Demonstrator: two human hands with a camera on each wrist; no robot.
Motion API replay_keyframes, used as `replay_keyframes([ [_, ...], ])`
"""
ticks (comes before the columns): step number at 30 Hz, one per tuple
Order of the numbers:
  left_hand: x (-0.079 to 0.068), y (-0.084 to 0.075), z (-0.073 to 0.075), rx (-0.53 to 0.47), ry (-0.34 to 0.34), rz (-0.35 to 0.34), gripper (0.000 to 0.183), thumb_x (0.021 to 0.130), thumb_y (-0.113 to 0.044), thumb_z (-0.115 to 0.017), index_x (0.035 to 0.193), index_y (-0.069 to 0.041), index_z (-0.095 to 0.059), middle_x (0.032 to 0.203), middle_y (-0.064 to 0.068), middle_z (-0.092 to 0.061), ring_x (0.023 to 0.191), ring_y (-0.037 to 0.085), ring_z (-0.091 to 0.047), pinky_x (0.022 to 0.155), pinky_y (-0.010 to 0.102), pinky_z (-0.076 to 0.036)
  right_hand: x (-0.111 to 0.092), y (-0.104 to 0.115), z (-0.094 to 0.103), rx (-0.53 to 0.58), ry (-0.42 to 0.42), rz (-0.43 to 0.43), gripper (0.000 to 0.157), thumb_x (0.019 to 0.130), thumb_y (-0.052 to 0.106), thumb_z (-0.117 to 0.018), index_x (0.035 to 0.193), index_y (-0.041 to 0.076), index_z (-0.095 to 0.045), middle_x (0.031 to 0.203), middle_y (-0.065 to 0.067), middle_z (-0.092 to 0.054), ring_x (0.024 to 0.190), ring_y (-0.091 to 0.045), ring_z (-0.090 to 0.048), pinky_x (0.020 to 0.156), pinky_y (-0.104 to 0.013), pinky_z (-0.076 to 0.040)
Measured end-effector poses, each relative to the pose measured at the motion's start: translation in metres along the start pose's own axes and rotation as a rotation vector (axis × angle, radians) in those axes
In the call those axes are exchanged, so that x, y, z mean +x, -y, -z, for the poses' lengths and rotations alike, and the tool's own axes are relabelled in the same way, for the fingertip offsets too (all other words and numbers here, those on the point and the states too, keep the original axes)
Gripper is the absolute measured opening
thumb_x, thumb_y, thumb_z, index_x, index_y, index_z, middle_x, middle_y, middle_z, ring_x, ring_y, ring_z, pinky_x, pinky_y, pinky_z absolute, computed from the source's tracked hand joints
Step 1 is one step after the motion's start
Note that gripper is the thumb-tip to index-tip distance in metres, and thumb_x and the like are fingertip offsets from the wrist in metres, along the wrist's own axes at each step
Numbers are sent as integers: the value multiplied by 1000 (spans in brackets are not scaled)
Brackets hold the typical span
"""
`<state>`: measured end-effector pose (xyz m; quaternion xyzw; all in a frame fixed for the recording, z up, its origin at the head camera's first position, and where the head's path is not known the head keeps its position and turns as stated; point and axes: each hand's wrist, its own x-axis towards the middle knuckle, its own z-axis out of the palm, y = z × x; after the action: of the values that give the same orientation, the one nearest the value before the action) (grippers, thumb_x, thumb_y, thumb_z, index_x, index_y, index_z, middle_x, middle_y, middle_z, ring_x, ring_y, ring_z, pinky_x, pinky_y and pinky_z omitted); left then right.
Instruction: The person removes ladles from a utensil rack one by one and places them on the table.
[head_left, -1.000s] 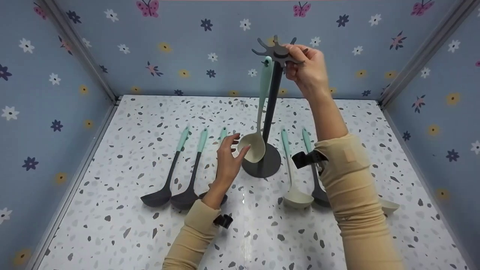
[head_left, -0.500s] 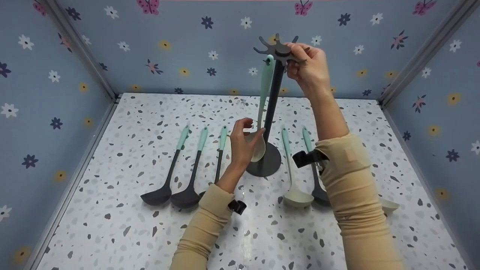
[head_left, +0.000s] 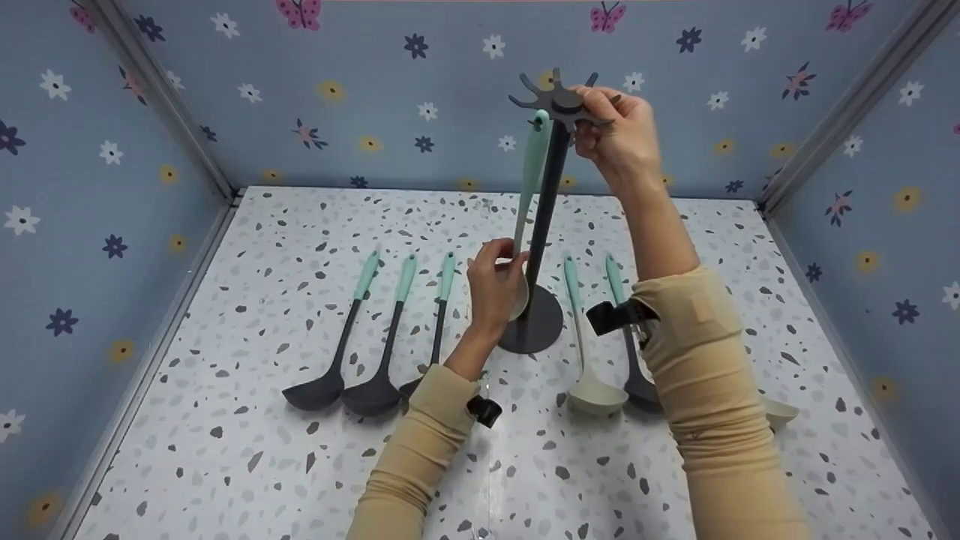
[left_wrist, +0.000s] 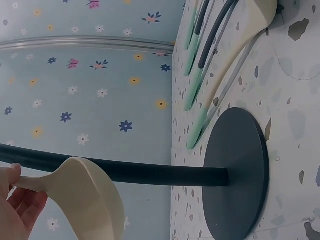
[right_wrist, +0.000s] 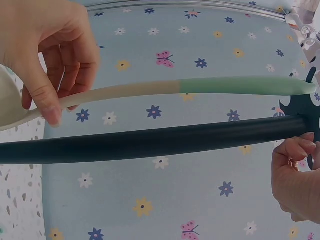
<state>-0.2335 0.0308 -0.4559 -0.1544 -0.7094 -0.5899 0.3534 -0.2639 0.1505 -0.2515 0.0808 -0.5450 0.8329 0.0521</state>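
A cream ladle point(right_wrist: 135, 89) with a mint-green handle hangs by its end hole from a hook of a dark utensil stand point(head_left: 550, 187). My left hand point(head_left: 495, 289) pinches the ladle's lower shaft between thumb and fingers, just above the bowl point(left_wrist: 92, 200). In the head view that hand covers most of the bowl. Up at the stand's top, my right hand point(head_left: 619, 139) grips the hooked crown point(head_left: 564, 101) from the right side. The stand's round base point(head_left: 534, 330) rests on the speckled table.
Left of the stand lie several black ladles point(head_left: 373, 394) with mint handles. On the right are a cream ladle point(head_left: 596, 396), a black ladle point(head_left: 639, 386) and another pale bowl point(head_left: 780, 411), partly behind the right sleeve. Patterned blue walls point(head_left: 420, 90) enclose the table.
My left hand has moved right and up from beside the hanging ladle's bowl to its shaft, and its fingers have closed there. The right hand still holds the crown.
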Motion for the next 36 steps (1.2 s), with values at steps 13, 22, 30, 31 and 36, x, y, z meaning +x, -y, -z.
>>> replay_keyframes([
  [13,-2,-21,11,21,-77,-91,14,71,8,-68,83,12,-61,74,20,-60,69,29,-60,61,30,-52,0,-1,0,-11,-2,-9,16,90,1,-48,86,-9,-59,56,-9,-43,42,-12,-33,37,-19,-25],
  [22,-3,-31,18,16,-92,-122,13,70,13,-66,83,14,-63,73,21,-60,68,31,-59,59,32,-53,-1,-1,0,-23,-8,-2,15,90,2,-49,86,-9,-59,58,-9,-42,44,-12,-32,37,-19,-23],
  [30,-7,-6,15,-30,-70,-106,11,77,5,-65,87,9,-65,75,16,-61,72,24,-61,64,24,-52,-1,-2,1,-40,6,25,14,90,1,-49,87,-8,-59,58,-9,-42,44,-12,-33,38,-19,-25],
  [31,-7,-6,15,-36,-66,-107,12,78,3,-64,88,9,-65,76,15,-61,73,23,-61,65,23,-52,-1,-2,1,-36,7,25,14,90,1,-49,87,-9,-59,58,-9,-42,43,-12,-33,37,-19,-25],
  [36,-8,-6,19,-49,-71,-146,13,80,0,-63,90,8,-65,78,14,-61,73,21,-61,66,22,-51,-1,-1,1,-25,-1,15,13,89,1,-50,87,-9,-59,58,-9,-41,43,-13,-33,37,-19,-25],
])
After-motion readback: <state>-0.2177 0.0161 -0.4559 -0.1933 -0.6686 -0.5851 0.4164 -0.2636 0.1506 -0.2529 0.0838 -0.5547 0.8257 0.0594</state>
